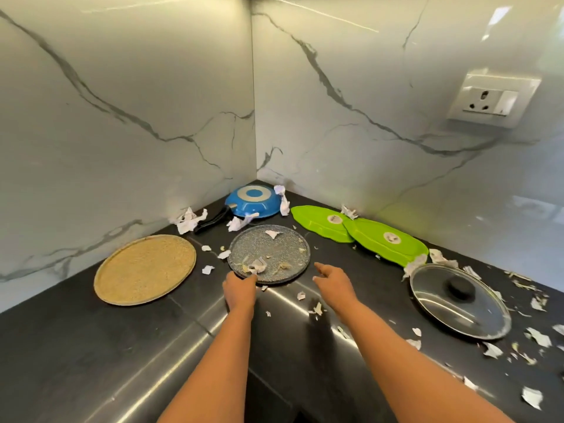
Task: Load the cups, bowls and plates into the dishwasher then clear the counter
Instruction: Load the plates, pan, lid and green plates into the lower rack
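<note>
A grey speckled round plate (274, 248) lies on the black counter (91, 346) in the corner, with paper scraps and food bits on it. My left hand (239, 290) grips the plate's near left rim. My right hand (334, 282) hovers just right of the plate, fingers loosely curled, holding nothing. A tan round plate (145, 268) lies to the left. Two green leaf-shaped plates (357, 235) overlap at the right, both upside down.
A blue frying pan (253, 200) lies upside down in the far corner, its black handle pointing left. A glass lid (459, 299) with a black knob rests at the right. Torn paper scraps (537, 337) litter the counter, mostly on the right. Marble walls close both far sides.
</note>
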